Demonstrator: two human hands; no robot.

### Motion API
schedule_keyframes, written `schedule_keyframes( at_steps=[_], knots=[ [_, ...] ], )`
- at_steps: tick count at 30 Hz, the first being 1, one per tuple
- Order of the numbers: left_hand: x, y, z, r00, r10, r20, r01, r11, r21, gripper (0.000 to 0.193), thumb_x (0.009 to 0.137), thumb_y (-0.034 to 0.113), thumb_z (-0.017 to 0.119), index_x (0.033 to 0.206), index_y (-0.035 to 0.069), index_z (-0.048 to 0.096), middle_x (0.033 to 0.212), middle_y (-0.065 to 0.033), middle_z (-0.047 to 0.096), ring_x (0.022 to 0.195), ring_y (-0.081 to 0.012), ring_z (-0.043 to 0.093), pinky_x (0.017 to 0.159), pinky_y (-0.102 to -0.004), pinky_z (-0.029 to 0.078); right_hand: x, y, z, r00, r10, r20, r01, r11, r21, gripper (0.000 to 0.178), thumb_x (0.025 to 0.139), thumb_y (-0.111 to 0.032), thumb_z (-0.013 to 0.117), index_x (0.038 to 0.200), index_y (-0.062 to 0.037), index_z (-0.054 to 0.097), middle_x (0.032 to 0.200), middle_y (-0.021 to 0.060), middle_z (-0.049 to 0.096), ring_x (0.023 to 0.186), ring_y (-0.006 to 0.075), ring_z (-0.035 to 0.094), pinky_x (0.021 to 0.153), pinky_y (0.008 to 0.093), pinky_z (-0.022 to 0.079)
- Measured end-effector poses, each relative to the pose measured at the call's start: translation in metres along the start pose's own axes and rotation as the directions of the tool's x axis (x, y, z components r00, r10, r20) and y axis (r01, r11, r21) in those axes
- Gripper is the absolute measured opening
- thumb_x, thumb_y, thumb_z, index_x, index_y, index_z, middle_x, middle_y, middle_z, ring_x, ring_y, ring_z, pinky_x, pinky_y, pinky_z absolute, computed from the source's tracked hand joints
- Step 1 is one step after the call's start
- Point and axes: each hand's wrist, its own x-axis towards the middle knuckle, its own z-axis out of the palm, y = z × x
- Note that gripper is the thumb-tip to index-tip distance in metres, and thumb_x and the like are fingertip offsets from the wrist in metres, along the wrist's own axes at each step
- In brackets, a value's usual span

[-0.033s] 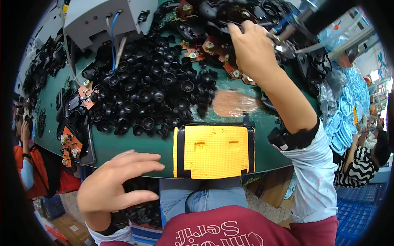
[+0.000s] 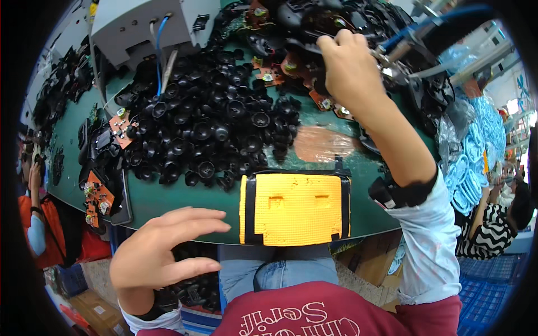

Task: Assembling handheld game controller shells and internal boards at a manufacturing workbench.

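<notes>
Green table [image 2: 185, 204] fills the middle of the head view, in a crowded workshop. At upper right of centre, my right hand [image 2: 353, 70] reaches into a heap of black plastic parts [image 2: 316, 17]; its fingertips are hidden, so I cannot tell whether that grip is clamped on anything. At lower left, my left hand [image 2: 151, 252] hangs with thumb and fingers apart, holding nothing, just beside a yellow block [image 2: 297, 218] with black edging at lower centre. I see no finished piece; with so much lying loose, I judge plenty is left. Small black cups [image 2: 202, 131] crowd the centre-left, below a grey box [image 2: 131, 28]. Orange-brown circuit boards [image 2: 98, 193] lie at left. A metal fixture [image 2: 400, 50] stands close to my right hand and could hamper it.
</notes>
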Motion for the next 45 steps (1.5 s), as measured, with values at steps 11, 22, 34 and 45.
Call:
schedule_keyframes(
  at_steps=[11,22,34,45],
  knots=[
    [0.066,-0.027,0.068,0.995,-0.097,-0.013,0.007,0.199,-0.980,0.087,0.096,0.051,0.052,0.151,0.002,0.007,0.143,-0.0235,0.039,0.125,-0.0309,0.050,0.096,-0.0408,0.048,-0.063,-0.077,-0.092,0.966,-0.155,-0.207,0.236,0.853,0.465,0.031,0.059,-0.002,0.069,0.089,-0.0021,0.067,0.076,0.0075,0.055,0.069,0.0245,0.057,0.055,0.0346,0.046],
    [0.064,-0.040,0.072,0.998,-0.014,0.064,0.060,0.575,-0.816,0.063,0.083,0.000,0.068,0.140,-0.004,0.042,0.119,-0.0102,0.062,0.104,-0.0139,0.059,0.092,-0.0285,0.049,-0.133,-0.039,-0.123,0.903,0.104,0.416,-0.425,0.355,0.833,0.060,0.072,-0.010,0.080,0.128,-0.0067,0.058,0.134,0.0195,0.051,0.120,0.0315,0.054,0.089,0.0366,0.051],
    [0.087,-0.033,0.083,0.953,-0.140,0.270,0.283,0.735,-0.617,0.063,0.076,0.004,0.077,0.133,0.000,0.051,0.112,-0.0102,0.065,0.098,-0.0176,0.063,0.085,-0.0287,0.052,-0.140,0.001,-0.114,0.945,-0.220,0.243,-0.115,0.471,0.874,0.037,0.067,0.007,0.068,0.102,-0.0057,0.071,0.094,0.0076,0.071,0.087,0.0271,0.067,0.076,0.0366,0.054],
    [0.076,0.004,0.098,0.994,0.065,0.092,0.000,0.818,-0.576,0.094,0.075,0.003,0.074,0.152,0.004,0.020,0.141,-0.0189,0.045,0.124,-0.0238,0.052,0.107,-0.0374,0.040,-0.121,-0.020,-0.105,0.860,-0.273,0.431,-0.292,0.431,0.854,0.011,0.087,-0.006,0.061,0.097,-0.0034,0.064,0.078,0.0139,0.066,0.072,0.0323,0.066,0.062,0.0378,0.050]
  ],
)
